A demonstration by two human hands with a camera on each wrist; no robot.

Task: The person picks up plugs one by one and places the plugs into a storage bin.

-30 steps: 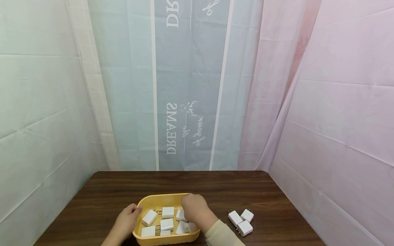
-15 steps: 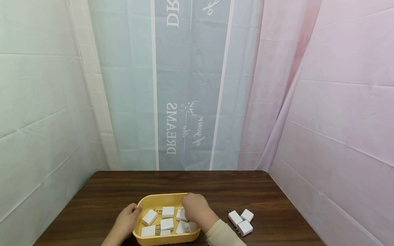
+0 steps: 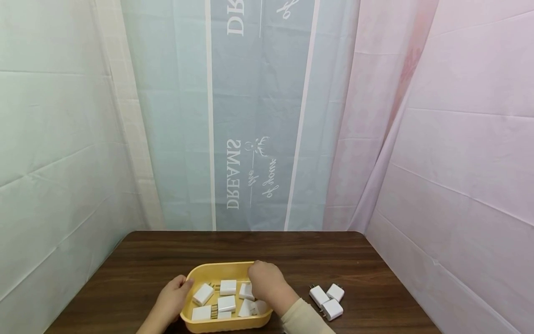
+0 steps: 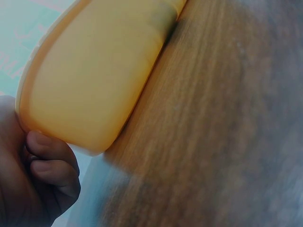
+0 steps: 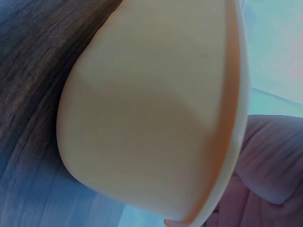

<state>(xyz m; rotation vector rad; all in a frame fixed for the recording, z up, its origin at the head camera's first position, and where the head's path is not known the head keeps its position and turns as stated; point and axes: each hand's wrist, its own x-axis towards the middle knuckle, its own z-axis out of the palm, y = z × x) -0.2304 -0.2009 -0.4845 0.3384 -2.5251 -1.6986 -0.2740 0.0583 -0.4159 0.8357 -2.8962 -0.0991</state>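
A yellow plastic basket [image 3: 219, 269] with rounded corners stands near the table's front edge in the head view. Several white charger plugs [image 3: 228, 287] with metal prongs lie inside it. My left hand [image 3: 174, 297] grips its left end, the thumb over the rim; the left wrist view shows curled fingers [image 4: 54, 172] outside the rim. My right hand [image 3: 269, 285] reaches over the right end, knuckles up at the far corner. In the right wrist view the palm [image 5: 270, 170] shows behind the rim. Its fingertips are hidden, so I cannot tell what they hold.
Three more white charger plugs [image 3: 327, 301] lie close together on the dark wood table [image 3: 250, 246], right of the basket. Printed curtain [image 3: 267, 116] hangs behind the table's far edge, and pale cloth [image 3: 459, 139] encloses both sides.
Hardly anything differs. The view shifts slightly; both hands stay at the basket's ends, and the charger plugs keep their places.
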